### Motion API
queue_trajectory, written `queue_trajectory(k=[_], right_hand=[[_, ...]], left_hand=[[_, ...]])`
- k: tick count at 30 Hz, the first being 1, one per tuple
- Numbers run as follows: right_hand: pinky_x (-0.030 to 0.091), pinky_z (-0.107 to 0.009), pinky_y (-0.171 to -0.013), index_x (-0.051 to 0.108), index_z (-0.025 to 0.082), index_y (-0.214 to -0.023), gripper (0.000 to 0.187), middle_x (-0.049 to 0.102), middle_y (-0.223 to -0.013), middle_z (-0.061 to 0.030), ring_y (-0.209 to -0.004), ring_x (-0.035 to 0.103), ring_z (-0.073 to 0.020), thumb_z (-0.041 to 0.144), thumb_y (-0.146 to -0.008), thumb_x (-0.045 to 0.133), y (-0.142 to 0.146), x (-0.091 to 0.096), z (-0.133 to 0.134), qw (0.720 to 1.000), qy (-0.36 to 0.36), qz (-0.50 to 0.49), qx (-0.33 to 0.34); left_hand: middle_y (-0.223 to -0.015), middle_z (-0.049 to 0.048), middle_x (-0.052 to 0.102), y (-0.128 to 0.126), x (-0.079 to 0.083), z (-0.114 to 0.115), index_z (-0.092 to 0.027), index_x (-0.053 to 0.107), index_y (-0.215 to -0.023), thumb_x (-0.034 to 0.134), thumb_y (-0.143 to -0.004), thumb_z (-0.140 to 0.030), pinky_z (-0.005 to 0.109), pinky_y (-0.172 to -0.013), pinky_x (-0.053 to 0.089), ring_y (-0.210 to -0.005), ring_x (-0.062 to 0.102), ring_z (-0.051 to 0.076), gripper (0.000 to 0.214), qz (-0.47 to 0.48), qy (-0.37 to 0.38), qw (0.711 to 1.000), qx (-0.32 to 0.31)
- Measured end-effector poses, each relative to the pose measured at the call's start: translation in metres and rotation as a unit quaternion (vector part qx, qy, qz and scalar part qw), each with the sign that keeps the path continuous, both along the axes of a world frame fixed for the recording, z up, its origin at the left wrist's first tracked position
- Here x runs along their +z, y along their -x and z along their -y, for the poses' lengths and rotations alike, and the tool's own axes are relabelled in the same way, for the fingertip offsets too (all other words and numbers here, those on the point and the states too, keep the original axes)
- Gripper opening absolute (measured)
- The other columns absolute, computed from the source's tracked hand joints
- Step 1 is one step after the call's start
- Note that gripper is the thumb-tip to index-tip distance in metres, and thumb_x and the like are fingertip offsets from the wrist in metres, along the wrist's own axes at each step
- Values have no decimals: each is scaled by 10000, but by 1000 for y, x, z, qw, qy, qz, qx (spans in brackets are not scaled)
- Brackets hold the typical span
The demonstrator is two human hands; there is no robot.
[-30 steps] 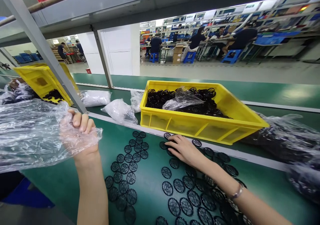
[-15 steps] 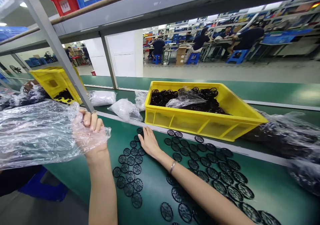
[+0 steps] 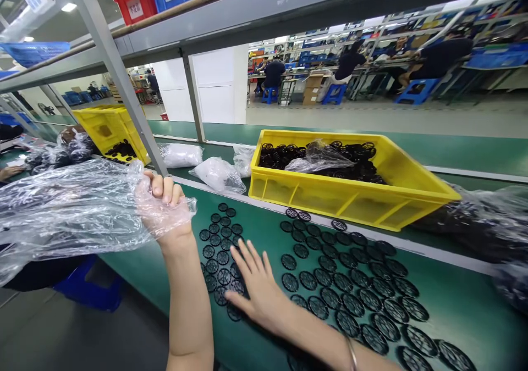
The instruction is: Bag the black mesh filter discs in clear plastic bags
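Observation:
My left hand (image 3: 167,209) is raised at the left, its fingers curled round a crumpled clear plastic bag (image 3: 78,209) that stretches off to the left edge. My right hand (image 3: 259,288) is spread flat, palm down, at the right side of a small cluster of black spoked discs (image 3: 224,276); its fingertips and thumb overlap some of them. A larger group of black spoked discs (image 3: 347,322) lies in loose rows to the right, partly under my right forearm. All the discs rest on the green tabletop (image 3: 264,217).
Behind the discs stands a yellow bin (image 3: 322,195) of black discs with a plastic bag on top. White bags (image 3: 218,174) and another yellow bin (image 3: 93,132) are to its left. A metal post (image 3: 119,79) rises near my left hand. Wrapped dark parts (image 3: 474,222) lie right.
My right hand has drawn back toward me from the far end of the left cluster, its fingers now spread. My left hand still grips the bag. The view has shifted slightly left.

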State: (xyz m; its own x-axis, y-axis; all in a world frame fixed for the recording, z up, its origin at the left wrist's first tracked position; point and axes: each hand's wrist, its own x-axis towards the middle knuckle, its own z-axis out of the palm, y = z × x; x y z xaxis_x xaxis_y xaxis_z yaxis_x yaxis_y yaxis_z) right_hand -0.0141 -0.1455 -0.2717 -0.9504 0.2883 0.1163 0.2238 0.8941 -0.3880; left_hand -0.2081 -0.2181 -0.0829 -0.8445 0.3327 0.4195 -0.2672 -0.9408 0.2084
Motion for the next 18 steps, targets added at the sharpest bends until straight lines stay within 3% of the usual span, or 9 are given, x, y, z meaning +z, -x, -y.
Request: queue_trajectory(k=[4, 7, 10, 13, 15, 18], right_hand=[[40, -860, -1042, 160, 273, -1601, 971, 118, -1650, -163, -1492, 101, -486, 651, -839, 628, -9, -29, 35, 997, -58, 23, 37], [32, -848, -1058, 163, 271, -1600, 877, 109, -1653, -150, -1504, 98, -452, 623, -902, 562, 11, -41, 39, 996, -82, -1, 30], [63, -819, -1089, 175, 259, -1598, 797, 102, -1657, -129, -1517, 76, -411, 617, -951, 476, 33, -39, 30, 996, -88, -15, 22], [101, -794, -1113, 203, 218, -1592, 774, 134, -1653, -135, -1520, 94, -394, 606, -969, 449, 40, -25, 21, 996, -83, -17, 33], [111, -756, -1145, 189, 201, -1594, 784, 142, -1655, -128, -1522, 94, -378, 592, -970, 460, 31, -16, 19, 995, -90, -30, 40], [75, -699, -1188, 170, 192, -1598, 814, 165, -1655, -112, -1521, 117, -366, 564, -958, 508, -6, -15, 17, 991, -124, -45, 36]], left_hand=[[-507, -55, 460, -5, 3, -5, -137, 551, -858, 207, -1067, -264, 133, -326, 296, -368, 398, 50, 422, 4, -8, 1000, -14], [-515, -54, 469, -6, 2, -4, -142, 547, -868, 226, -1066, -266, 139, -332, 302, -373, 407, 53, 397, -8, -9, 1000, -20], [-518, -52, 480, -5, -2, -4, -142, 547, -878, 206, -1069, -269, 139, -333, 303, -377, 411, 55, 410, -11, -16, 999, -26], [-511, -44, 482, -5, -4, -6, -129, 556, -873, 151, -1071, -281, 138, -332, 303, -378, 407, 56, 476, -1, -7, 1000, -30], [-510, -41, 484, -4, -4, -9, -126, 562, -868, 128, -1070, -281, 138, -335, 308, -379, 407, 57, 502, 0, 1, 999, -34], [-507, -40, 495, -1, -6, -15, -124, 574, -865, 154, -1064, -268, 142, -339, 321, -379, 411, 58, 487, -16, 6, 999, -32]])
